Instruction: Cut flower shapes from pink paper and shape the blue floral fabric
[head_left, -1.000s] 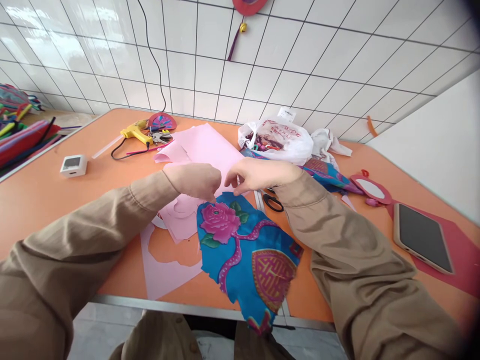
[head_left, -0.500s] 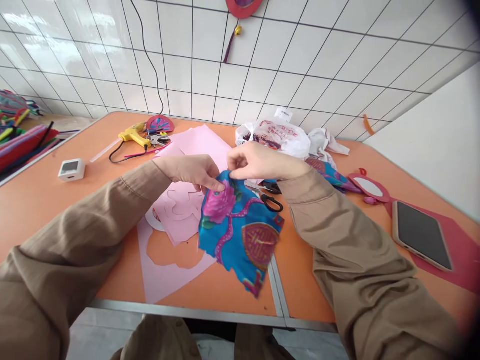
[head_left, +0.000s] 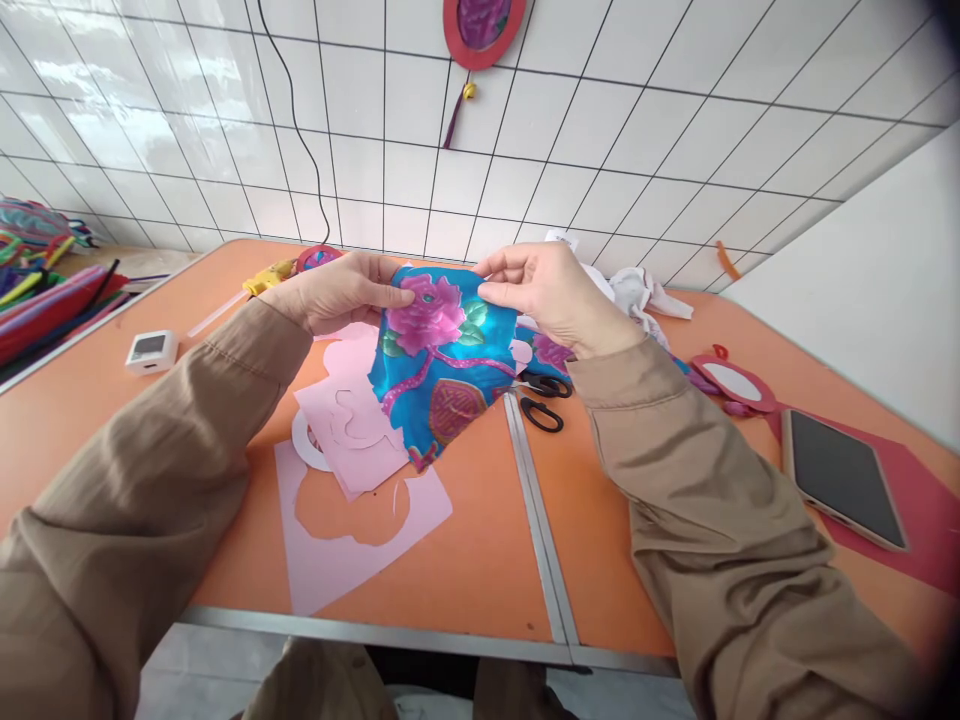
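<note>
I hold a piece of blue fabric printed with a pink rose and a red medallion up above the orange table. My left hand pinches its upper left edge and my right hand pinches its upper right edge. The cloth hangs between them with its lower tip over the pink paper sheets. Both sleeves are tan.
Black-handled scissors lie just right of the cloth. A phone rests on red felt at the right. A small white device, a yellow glue gun and coloured felt strips sit at the left. A red round ornament hangs on the tiled wall.
Both hands have lifted the blue fabric off the table and away from me, spreading its top edge. The scissors and metal table seam are now uncovered.
</note>
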